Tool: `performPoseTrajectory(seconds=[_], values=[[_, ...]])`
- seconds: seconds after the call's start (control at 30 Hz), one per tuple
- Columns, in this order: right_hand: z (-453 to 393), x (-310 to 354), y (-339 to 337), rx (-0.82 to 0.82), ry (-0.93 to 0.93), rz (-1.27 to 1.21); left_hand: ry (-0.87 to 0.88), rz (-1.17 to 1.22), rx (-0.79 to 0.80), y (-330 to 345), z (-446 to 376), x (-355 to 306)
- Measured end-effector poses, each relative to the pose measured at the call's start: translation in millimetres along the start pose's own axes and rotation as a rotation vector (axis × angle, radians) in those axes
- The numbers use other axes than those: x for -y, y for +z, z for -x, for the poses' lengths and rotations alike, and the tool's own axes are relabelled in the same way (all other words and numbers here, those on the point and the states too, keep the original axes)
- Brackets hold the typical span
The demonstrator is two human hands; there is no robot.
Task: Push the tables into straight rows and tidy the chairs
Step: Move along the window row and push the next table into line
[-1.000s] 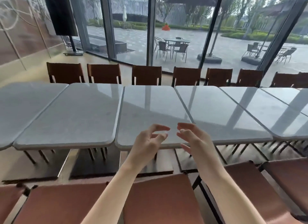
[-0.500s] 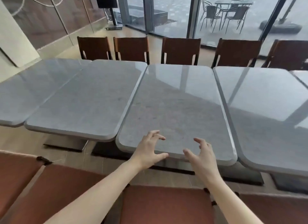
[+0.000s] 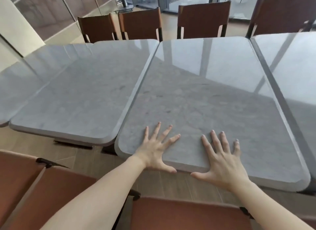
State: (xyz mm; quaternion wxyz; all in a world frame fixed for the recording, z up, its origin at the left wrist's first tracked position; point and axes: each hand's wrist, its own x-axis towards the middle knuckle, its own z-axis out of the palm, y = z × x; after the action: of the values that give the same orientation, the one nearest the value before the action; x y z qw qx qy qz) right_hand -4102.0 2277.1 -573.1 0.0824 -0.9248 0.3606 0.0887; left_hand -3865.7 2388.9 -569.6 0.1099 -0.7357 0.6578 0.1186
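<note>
Nearest: brown chair seat (image 3: 188, 214) below the arms, another brown seat (image 3: 42, 192) to its left. Left hand (image 3: 154, 151) lies flat on the near edge of the grey table (image 3: 205, 96), fingers spread, thumb hooked over the rim. Right hand (image 3: 222, 163) the same, just beside it, thumb at the edge. Neighbouring table (image 3: 77, 96) sits left, its near edge set farther back. Third table (image 3: 297, 72) right, narrow gap between. 4 brown chairs (image 3: 203, 21) line the far side.
</note>
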Motion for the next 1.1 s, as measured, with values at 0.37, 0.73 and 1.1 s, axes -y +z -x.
performPoseTrajectory(seconds=[0.37,0.73,1.1], values=[[2,-1,13,-0.098,0.003,0.076,0.029,0.01,-0.072,8,0,3],[4,1,6,-0.097,0.034,0.075,0.043,0.068,-0.134,13,-2,5],[-1,-3,10,-0.104,0.014,0.077,0.039,0.058,-0.126,12,-3,6]])
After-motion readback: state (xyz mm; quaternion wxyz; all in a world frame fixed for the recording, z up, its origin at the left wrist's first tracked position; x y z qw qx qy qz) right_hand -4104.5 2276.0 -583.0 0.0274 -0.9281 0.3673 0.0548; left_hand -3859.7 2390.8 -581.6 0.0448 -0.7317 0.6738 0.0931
